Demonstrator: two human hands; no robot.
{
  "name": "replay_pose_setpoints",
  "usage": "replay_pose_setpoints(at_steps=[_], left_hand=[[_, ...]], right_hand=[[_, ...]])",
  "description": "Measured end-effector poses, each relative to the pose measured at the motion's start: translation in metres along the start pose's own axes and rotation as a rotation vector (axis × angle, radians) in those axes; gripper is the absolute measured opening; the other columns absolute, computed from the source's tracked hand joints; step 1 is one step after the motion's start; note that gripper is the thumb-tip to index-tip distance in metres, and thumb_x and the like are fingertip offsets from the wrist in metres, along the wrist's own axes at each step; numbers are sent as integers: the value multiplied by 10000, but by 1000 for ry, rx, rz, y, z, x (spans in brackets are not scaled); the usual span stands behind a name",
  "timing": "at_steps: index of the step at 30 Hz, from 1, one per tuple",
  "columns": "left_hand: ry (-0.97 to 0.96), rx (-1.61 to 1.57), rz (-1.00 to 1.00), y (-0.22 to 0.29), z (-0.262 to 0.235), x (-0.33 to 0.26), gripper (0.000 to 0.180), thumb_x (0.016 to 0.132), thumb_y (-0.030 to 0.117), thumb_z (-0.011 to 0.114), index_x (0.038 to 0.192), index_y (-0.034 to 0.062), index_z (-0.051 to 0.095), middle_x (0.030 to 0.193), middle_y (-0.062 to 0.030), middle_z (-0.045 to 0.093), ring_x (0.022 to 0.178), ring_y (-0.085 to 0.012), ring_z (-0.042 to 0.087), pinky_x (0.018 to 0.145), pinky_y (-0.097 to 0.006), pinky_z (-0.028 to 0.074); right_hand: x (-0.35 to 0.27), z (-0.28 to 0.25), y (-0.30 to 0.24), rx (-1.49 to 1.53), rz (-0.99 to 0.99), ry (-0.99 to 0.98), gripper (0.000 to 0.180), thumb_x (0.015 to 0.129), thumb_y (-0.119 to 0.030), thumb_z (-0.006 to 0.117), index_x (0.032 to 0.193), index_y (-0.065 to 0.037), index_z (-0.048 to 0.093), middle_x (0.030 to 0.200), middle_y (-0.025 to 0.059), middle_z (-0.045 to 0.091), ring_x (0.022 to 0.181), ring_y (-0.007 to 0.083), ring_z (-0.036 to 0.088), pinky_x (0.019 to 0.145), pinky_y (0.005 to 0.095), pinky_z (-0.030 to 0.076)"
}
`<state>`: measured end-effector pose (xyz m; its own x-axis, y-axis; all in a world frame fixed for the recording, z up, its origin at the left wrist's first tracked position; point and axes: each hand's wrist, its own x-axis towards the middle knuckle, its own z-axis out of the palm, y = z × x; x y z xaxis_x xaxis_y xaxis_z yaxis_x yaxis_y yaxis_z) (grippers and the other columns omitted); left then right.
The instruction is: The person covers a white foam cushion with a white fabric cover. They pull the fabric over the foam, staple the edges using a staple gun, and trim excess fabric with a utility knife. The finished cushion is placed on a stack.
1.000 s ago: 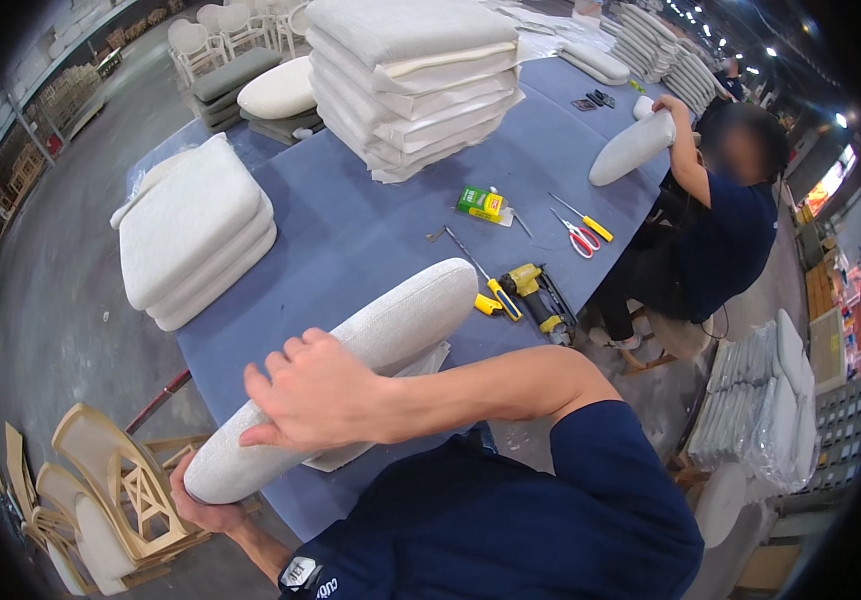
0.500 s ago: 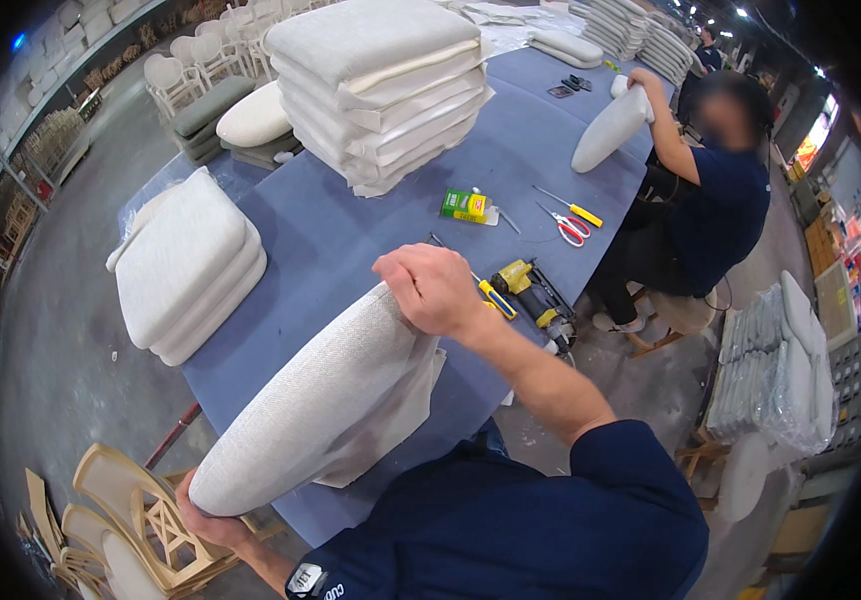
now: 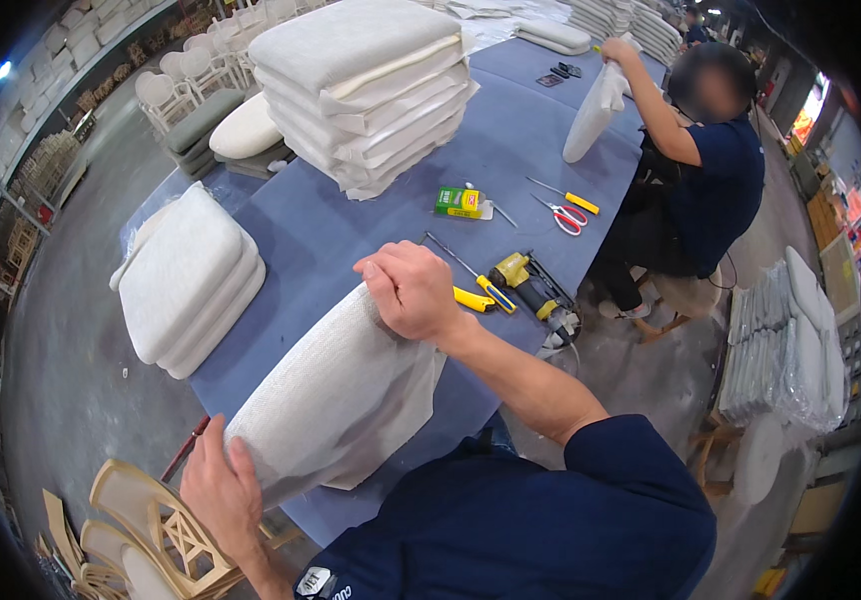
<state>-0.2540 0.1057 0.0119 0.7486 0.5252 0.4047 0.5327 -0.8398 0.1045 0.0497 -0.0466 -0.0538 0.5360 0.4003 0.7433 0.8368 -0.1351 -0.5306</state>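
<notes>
A pale grey fabric-covered seat cushion (image 3: 316, 400) stands tilted on its edge over the table, a loose flap of cloth hanging at its near side. My right hand (image 3: 411, 290) is closed around the cushion's upper far corner. At the lower left end, my left hand (image 3: 226, 492) is open, its fingers stretched out along the cushion's edge. Beyond my right hand lie a screwdriver with a yellow and blue handle (image 3: 496, 294), a yellow-handled cutter (image 3: 474, 299) and a yellow and black staple gun (image 3: 536, 290).
A tall stack of cushions (image 3: 361, 100) and a lower one (image 3: 186, 275) stand on the blue-covered table (image 3: 351, 225). Red-handled scissors (image 3: 568, 218) and a green and yellow box (image 3: 461, 202) lie further off. At right a seated person (image 3: 706, 190) holds another cushion. Wooden chair frames (image 3: 156, 520) stand lower left.
My left hand has let go from under the cushion's lower end and come up along its edge, fingers spread. The cushion has turned slightly, showing more of its loose cloth side.
</notes>
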Motion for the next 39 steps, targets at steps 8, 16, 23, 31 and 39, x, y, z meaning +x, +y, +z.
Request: replay_pose_setpoints(at_steps=[8, 16, 23, 31, 39], left_hand=[[-95, 81, 99, 70, 17, 43, 418, 986, 313, 614, 1312, 52, 628, 1041, -157, 707, 917, -351, 696, 798, -459, 533], [-9, 1, 279, 94, 33, 59, 579, 906, 402, 696, 1370, 66, 607, 1143, -133, 693, 988, -317, 667, 841, -437, 517], [-96, -54, -92, 3, -3, 4, 570, 1016, 435, 550, 1427, 41, 586, 1206, -185, 703, 1077, -374, 670, 938, -468, 504], [299, -674, -390, -91, 55, -62, 528, 1103, 372, 362, 1203, -44, 671, 1087, -161, 690, 993, -275, 653, 923, -412, 497], [517, -907, -495, -78, 68, -72, 525, 1079, 352, 349, 1138, -59, 670, 1054, -167, 685, 980, -270, 659, 898, -404, 519]], right_hand=[[2, 7, 2, 3, 5, 88, 239, 950, -194, 593, 777, -91, 722, 741, 45, 670, 691, 280, 622, 646, 414, 477], [3, 8, 9, -2, 14, 29, 248, 958, -168, 560, 858, -70, 764, 794, 69, 714, 721, 285, 651, 671, 407, 505], [0, 8, 3, 67, 4, 92, 226, 937, -178, 590, 785, -92, 734, 734, 48, 675, 689, 273, 634, 650, 397, 487], [3, 7, -1, 52, 6, 51, 223, 945, -162, 585, 823, -80, 753, 777, 58, 710, 705, 276, 645, 659, 402, 494], [-2, -2, 0, 71, 13, 14, 247, 958, -127, 552, 878, -23, 762, 797, 99, 722, 713, 290, 660, 679, 398, 521]])
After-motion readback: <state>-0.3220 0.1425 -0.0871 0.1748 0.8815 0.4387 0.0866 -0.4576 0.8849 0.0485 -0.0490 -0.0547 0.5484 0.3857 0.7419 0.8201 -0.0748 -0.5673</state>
